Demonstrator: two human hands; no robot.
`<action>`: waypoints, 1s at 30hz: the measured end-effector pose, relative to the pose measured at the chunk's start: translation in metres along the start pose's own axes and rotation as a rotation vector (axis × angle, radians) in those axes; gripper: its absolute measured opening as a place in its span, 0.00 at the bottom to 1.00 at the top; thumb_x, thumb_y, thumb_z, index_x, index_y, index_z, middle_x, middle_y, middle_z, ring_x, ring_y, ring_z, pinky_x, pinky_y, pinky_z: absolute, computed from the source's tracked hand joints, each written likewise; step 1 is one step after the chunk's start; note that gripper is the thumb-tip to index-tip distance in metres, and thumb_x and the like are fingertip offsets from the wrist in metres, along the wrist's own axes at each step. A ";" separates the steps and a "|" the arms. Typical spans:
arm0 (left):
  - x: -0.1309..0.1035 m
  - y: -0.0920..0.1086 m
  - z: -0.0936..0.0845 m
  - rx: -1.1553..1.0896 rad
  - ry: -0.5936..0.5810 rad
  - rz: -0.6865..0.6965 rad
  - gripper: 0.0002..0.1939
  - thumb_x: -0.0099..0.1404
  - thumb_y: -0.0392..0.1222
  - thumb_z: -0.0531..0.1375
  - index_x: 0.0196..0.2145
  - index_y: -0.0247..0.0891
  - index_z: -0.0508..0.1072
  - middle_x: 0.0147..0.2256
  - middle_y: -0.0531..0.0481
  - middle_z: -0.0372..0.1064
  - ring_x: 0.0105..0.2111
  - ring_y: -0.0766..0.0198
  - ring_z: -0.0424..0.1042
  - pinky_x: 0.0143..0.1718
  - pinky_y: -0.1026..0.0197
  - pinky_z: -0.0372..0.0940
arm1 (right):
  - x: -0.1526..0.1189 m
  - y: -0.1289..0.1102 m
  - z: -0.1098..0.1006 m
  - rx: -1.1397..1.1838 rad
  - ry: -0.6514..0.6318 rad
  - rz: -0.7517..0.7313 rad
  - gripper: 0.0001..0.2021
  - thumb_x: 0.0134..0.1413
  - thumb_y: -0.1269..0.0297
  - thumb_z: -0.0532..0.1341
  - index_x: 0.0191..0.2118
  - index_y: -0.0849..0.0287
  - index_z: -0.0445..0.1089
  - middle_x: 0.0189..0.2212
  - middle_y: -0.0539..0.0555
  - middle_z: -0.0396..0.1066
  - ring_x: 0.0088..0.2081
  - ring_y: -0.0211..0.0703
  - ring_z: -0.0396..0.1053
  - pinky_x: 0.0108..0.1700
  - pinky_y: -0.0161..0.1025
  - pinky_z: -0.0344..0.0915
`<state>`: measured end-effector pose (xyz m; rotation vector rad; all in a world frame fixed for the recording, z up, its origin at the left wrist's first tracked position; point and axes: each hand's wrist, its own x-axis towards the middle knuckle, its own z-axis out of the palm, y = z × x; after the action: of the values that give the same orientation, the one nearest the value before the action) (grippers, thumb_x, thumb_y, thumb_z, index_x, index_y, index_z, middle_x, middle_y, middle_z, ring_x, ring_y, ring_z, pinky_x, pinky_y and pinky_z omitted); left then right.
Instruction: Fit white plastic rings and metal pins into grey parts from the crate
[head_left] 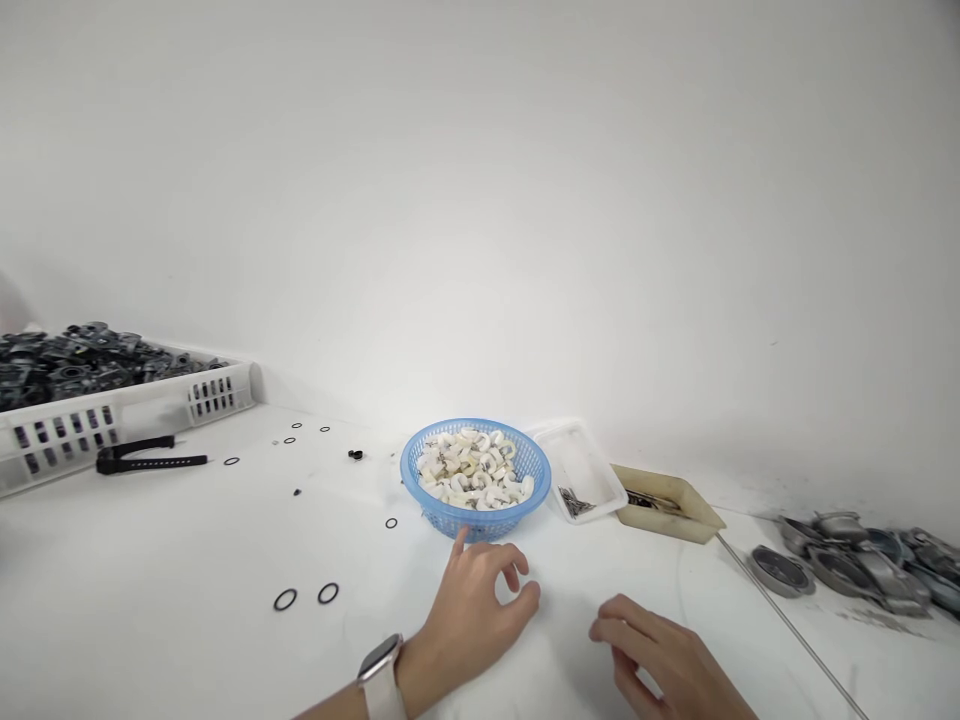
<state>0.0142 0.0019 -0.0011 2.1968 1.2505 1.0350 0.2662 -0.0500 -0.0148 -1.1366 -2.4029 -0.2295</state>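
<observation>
My left hand (480, 600), with a watch (380, 655) on its wrist, is just in front of a blue basket (480, 525). Its fingers are curled but apart, and nothing shows between them. White curved pieces (476, 470) fill the basket. To the right, my right hand (660, 650) hovers low over the white table (187, 640), fingers bent and apart, holding nothing visible. Two black rings (285, 600) lie left of my left hand.
A white crate (150, 415) of dark parts and a black strap (154, 462) are at the left. Behind my right hand are a white tray (589, 460) and a cream bin (667, 520). A thin rod (791, 630) and metal cases (847, 565) lie at the right.
</observation>
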 end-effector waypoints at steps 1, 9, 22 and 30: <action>0.000 0.000 0.000 -0.001 0.003 0.002 0.01 0.64 0.41 0.61 0.35 0.45 0.73 0.30 0.58 0.74 0.41 0.55 0.76 0.69 0.30 0.38 | 0.000 0.000 0.000 0.004 0.009 -0.004 0.18 0.58 0.80 0.47 0.43 0.51 0.67 0.37 0.51 0.76 0.29 0.39 0.75 0.31 0.33 0.72; 0.000 0.001 -0.001 -0.018 -0.007 0.002 0.01 0.65 0.42 0.61 0.35 0.45 0.73 0.30 0.57 0.75 0.41 0.55 0.76 0.69 0.30 0.36 | 0.000 -0.001 -0.001 0.021 0.019 0.008 0.18 0.57 0.80 0.49 0.41 0.52 0.69 0.36 0.51 0.76 0.28 0.39 0.75 0.30 0.33 0.71; -0.002 0.003 -0.002 -0.025 -0.054 -0.054 0.01 0.64 0.42 0.61 0.35 0.45 0.73 0.30 0.57 0.75 0.42 0.54 0.75 0.68 0.30 0.38 | 0.000 -0.002 0.000 -0.018 -0.065 0.056 0.17 0.60 0.78 0.47 0.41 0.52 0.69 0.37 0.52 0.76 0.30 0.41 0.75 0.32 0.35 0.73; 0.000 -0.001 -0.001 -0.037 -0.042 -0.043 0.01 0.64 0.41 0.61 0.35 0.44 0.74 0.30 0.56 0.75 0.42 0.55 0.75 0.69 0.31 0.38 | 0.000 -0.003 0.000 0.004 -0.073 0.091 0.16 0.61 0.77 0.49 0.39 0.52 0.70 0.37 0.52 0.76 0.30 0.41 0.75 0.33 0.36 0.73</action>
<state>0.0130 0.0023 -0.0018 2.1433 1.2444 0.9823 0.2638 -0.0524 -0.0149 -1.2690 -2.4062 -0.1560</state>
